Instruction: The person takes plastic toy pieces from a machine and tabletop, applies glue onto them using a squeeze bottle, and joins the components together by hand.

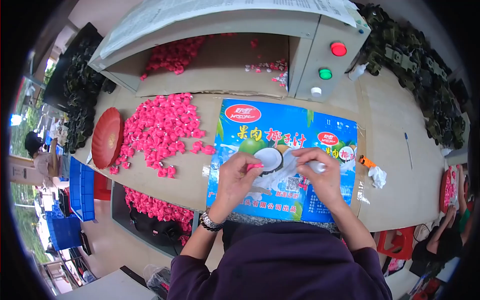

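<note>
My left hand (235, 177), with a beaded bracelet on its wrist, pinches a small pink plastic-looking piece (254, 166) between thumb and fingertips. To its right, my right hand (322, 175) is curled around a white rounded thing (316, 167), mostly hidden by the fingers; its kind cannot be made out. Both hands are above a blue printed cardboard sheet (235, 197) lying on the table before me. Another bit of pink (303, 183) shows on the sheet beside my right hand. A spread-out heap of similar pink pieces (157, 127) lies left of the sheet.
A red scalloped dish (107, 138) stands left of the heap. Behind is a grey open-fronted box machine (305, 60) with red and green buttons and more pink pieces inside. Right lie an orange object (367, 161), crumpled white tissue (377, 177) and a pen (409, 150). Dark parts are piled behind.
</note>
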`<state>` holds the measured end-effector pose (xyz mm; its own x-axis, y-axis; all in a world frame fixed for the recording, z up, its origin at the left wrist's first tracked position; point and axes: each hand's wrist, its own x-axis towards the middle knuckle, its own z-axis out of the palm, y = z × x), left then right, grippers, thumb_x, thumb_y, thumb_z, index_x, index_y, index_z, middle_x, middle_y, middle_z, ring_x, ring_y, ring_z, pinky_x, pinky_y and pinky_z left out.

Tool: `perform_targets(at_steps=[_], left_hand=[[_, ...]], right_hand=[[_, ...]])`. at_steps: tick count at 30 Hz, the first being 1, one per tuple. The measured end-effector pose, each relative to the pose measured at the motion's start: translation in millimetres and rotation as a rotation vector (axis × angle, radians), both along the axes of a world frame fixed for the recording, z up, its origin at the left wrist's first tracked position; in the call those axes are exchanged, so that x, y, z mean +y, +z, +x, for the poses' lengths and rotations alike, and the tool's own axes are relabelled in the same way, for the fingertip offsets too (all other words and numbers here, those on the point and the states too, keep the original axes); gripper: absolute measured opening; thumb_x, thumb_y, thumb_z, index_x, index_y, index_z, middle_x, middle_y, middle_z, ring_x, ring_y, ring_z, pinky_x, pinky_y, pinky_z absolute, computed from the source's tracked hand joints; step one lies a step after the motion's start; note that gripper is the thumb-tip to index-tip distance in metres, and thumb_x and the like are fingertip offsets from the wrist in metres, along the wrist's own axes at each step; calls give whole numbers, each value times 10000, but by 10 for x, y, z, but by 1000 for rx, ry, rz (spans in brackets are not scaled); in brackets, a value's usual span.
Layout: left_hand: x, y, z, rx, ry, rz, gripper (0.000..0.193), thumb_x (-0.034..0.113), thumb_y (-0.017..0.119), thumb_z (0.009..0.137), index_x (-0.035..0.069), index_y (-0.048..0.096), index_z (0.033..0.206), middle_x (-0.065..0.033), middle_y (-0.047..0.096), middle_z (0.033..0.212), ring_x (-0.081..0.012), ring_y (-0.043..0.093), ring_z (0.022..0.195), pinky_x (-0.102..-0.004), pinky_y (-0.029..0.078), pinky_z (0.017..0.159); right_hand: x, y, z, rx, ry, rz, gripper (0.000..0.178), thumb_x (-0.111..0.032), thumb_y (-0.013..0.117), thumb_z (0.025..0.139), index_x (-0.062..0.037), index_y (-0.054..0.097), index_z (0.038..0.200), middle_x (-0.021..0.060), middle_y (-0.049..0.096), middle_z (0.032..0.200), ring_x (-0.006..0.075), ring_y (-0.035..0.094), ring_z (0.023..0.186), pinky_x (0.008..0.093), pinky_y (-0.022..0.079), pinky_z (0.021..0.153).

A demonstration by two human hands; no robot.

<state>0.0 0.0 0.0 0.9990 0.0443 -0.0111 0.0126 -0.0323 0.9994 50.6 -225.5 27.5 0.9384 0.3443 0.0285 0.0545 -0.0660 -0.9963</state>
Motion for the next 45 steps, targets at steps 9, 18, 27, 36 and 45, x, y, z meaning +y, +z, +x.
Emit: perform_targets(at_steps=[9,18,27,36,45], left_hand=[[813,449,801,-381,163,1095,271,133,711,777,-5,636,999,-187,618,934,-360,594,869,-434,481,756],[2674,-421,3213,-335,100,2059,360,348,462,942,99,676,794,-119,667,710,-262,628,539,-458,507,492],[-1141,-1001,4732,-1045,-269,1635,333,364,466,942,104,663,875,-129,667,771,-281,635,589,-455,515,521],[-626,-1321,4549,-887,-239,1608,326,381,470,942,109,648,967,-141,668,841,-302,643,646,-450,524,553],[124,-886,4210,-713,-126,1673,345,399,474,942,115,632,1058,-153,669,910,-323,651,702,-446,534,586]], right_hand=[[-759,-53,139,-44,-458,105,123,99,621,776,-4,601,841,76,658,903,139,614,845,241,495,737],[-998,-300,-123,-153,-677,-223,87,36,669,772,-35,637,812,51,654,842,152,615,825,286,486,791],[-1133,-564,-71,-95,-758,-21,68,2,698,783,-19,635,797,46,661,814,128,636,826,267,492,785],[-1093,-505,-39,-60,-682,-43,57,8,678,806,-8,625,816,51,658,825,130,642,841,271,505,786],[-1105,-551,-4,-70,-655,5,65,-8,687,798,-13,627,825,49,661,832,124,637,847,268,499,781]])
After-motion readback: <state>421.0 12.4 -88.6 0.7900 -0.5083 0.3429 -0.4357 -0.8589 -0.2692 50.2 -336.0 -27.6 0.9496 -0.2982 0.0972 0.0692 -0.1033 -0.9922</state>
